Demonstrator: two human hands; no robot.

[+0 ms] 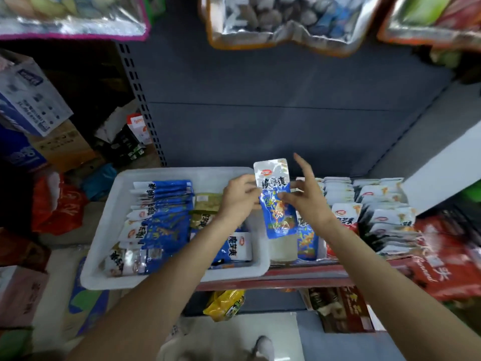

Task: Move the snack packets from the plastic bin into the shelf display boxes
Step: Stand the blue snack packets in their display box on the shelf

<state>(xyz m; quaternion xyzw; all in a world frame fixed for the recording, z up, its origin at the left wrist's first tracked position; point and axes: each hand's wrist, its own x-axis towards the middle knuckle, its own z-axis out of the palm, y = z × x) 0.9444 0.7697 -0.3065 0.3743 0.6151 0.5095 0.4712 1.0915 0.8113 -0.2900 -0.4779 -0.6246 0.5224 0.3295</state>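
A white plastic bin rests on the shelf edge and holds several blue-and-white snack packets plus some green ones. My left hand pinches the left edge of one blue-and-white packet, held upright over the bin's right rim. My right hand pinches the same packet from the right with thumb and a finger, the index finger pointing up. Right of the bin, display boxes on the shelf hold upright rows of white packets and a few blue ones.
A red shelf lip runs under the bin and boxes. Large red bags lie at the right. Cardboard cartons and bags pile up at the left. Hanging snack bags overhang from above. A yellow packet sits on the lower shelf.
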